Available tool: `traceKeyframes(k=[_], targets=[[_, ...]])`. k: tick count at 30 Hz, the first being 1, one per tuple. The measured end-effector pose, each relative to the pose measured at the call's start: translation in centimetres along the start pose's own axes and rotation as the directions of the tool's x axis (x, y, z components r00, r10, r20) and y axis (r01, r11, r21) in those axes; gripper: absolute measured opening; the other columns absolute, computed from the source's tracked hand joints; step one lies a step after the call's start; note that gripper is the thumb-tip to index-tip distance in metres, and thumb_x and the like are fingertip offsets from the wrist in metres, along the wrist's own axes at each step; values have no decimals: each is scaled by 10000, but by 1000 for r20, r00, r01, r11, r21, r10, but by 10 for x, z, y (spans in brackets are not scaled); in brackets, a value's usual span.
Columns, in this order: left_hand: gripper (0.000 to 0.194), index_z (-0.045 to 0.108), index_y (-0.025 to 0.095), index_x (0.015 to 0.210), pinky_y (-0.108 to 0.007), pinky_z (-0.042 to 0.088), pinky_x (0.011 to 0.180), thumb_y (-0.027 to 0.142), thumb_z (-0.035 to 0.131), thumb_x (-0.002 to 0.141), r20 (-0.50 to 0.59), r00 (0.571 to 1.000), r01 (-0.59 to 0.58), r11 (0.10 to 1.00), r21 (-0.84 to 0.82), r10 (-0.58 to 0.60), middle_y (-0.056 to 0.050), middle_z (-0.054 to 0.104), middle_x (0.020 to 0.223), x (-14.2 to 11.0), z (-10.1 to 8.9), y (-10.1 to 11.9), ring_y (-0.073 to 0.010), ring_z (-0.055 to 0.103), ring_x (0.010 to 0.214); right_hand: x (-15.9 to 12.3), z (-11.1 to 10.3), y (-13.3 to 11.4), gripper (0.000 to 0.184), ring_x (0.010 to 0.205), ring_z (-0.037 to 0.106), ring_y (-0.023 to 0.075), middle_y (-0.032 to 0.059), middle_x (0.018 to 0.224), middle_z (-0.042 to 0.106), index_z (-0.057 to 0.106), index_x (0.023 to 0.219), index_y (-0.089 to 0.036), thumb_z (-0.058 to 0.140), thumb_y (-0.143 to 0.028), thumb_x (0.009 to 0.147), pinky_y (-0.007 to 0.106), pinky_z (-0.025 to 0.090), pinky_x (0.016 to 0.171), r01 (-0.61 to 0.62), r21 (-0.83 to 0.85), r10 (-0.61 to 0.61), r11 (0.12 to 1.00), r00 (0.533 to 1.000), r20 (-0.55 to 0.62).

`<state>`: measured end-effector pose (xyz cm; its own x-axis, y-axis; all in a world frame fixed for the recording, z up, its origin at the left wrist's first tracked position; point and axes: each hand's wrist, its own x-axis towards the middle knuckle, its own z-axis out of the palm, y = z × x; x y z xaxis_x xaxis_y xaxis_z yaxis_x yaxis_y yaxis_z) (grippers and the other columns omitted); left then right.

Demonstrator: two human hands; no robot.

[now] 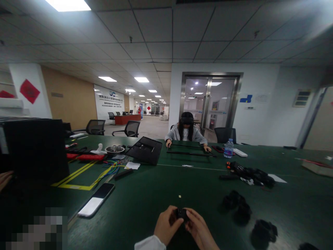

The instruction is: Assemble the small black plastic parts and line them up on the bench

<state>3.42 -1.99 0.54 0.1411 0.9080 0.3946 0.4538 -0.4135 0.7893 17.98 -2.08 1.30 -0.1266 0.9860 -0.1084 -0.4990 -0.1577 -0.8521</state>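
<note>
Low in the middle of the view, my left hand (166,224) and my right hand (199,227) come together over the green table. Between them they grip a small black part (182,214), with fingertips pressed on both sides; its exact kind is too dark to make out. Just beyond my hands lies a tiny pale chip (179,196) on the tabletop. To the right rest several black rounded parts (236,205), separate from my hands. A smartphone (97,200) lies off to the left.
Across the green table (166,180) a headset-wearing person (186,132) holds a black frame (191,153). A black panel (145,150), coloured wires (111,170) and a metal bowl (114,149) sit left. A water bottle (228,148) and black assembly (252,173) stand right; a large black box (36,149) is far left.
</note>
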Motion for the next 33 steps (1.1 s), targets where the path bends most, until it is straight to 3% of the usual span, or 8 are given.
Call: traceKeyframes(k=[3, 8, 14, 18, 22, 29, 33], targets=[[209, 541, 157, 694, -214, 408, 537, 363, 525, 724, -67, 998, -2, 997, 74, 6, 2, 530, 612, 1, 0, 1, -123, 499, 560, 0, 0, 1, 250, 513, 519, 77, 12, 684, 623, 634, 790, -168, 677, -313, 591, 204, 392, 492, 2, -48, 1, 999, 998, 62], [232, 526, 168, 909, -245, 451, 609, 326, 513, 740, -150, 984, -106, 994, -33, 99, -60, 553, 859, 0, -3, 8, -168, 541, 742, 1, -4, 3, 257, 517, 524, 82, 19, 722, 618, 626, 823, -164, 662, -305, 611, 214, 393, 505, 2, -81, 7, 997, 994, 113], [169, 581, 168, 843, -288, 448, 711, 261, 450, 792, -72, 985, -161, 985, -62, 157, -74, 552, 847, 1, -8, 12, -181, 542, 795, 0, -3, 3, 220, 522, 512, 74, 1, 712, 600, 626, 807, -171, 659, -279, 618, 201, 386, 494, 20, -94, -8, 995, 992, 126], [349, 516, 168, 1065, -324, 423, 808, 236, 542, 723, -47, 976, -214, 972, -97, 211, -113, 509, 1034, 0, -6, 8, -220, 499, 947, 2, -2, 3, 225, 534, 509, 69, -3, 704, 604, 629, 794, -174, 672, -286, 604, 192, 397, 507, 24, -45, -22, 999, 998, 57], [427, 450, 179, 1150, -282, 473, 679, 244, 519, 734, -50, 984, -179, 971, -158, 173, -111, 527, 1023, -1, -3, 4, -196, 544, 833, 4, -3, 5, 230, 519, 502, 67, -8, 665, 600, 632, 784, -177, 678, -299, 595, 188, 396, 495, 18, -11, -18, 1000, 1000, 8], [254, 608, 220, 933, -250, 466, 673, 351, 494, 747, -53, 999, -15, 994, -108, 9, -41, 632, 815, 1, -5, 1, -171, 574, 720, 0, -2, 3, 225, 514, 500, 71, -3, 662, 602, 632, 791, -169, 671, -288, 605, 185, 379, 473, 24, -49, -20, 998, 997, 78], [381, 537, 210, 1065, -246, 462, 665, 337, 545, 706, -8, 998, -60, 997, -47, 60, -42, 638, 833, 0, -5, 0, -156, 571, 676, 1, -4, 4, 228, 526, 507, 73, 2, 675, 613, 629, 804, -165, 663, -287, 615, 184, 392, 483, 21, -24, -20, 1000, 999, 42]])
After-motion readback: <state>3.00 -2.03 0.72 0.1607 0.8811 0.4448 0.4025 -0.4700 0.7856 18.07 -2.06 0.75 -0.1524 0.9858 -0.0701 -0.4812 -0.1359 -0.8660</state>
